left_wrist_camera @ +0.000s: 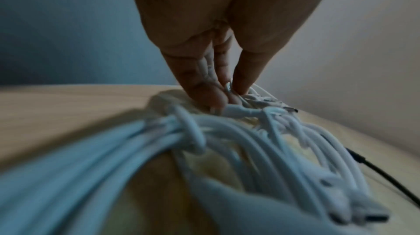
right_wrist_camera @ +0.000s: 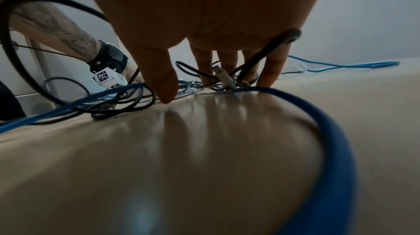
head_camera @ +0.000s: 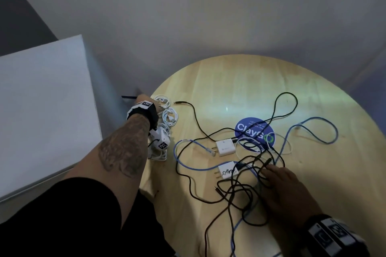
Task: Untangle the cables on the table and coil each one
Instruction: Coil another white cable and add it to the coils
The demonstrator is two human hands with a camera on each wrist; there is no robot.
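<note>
On the round wooden table (head_camera: 229, 81) several white cables lie coiled at the left edge (head_camera: 170, 116). My left hand (head_camera: 144, 100) reaches over them. In the left wrist view its fingertips (left_wrist_camera: 214, 98) point down and pinch strands of a white coil (left_wrist_camera: 240, 113). At the front right is a tangle of black cable (head_camera: 286, 98), blue cable (head_camera: 321, 129) and two white plug chargers (head_camera: 225, 147). My right hand (head_camera: 286, 190) lies on it with its straight fingers (right_wrist_camera: 270, 70) spread, pressing the tangle onto the table. A black cable (right_wrist_camera: 268, 50) crosses those fingers.
A white box top (head_camera: 46, 110) stands left of the table, close to my left arm. A blue round sticker (head_camera: 253, 133) is stuck on the tabletop under the cables. A black plug end (head_camera: 179, 102) lies beside the white coils. The blue cable (right_wrist_camera: 329, 131) loops under my right wrist.
</note>
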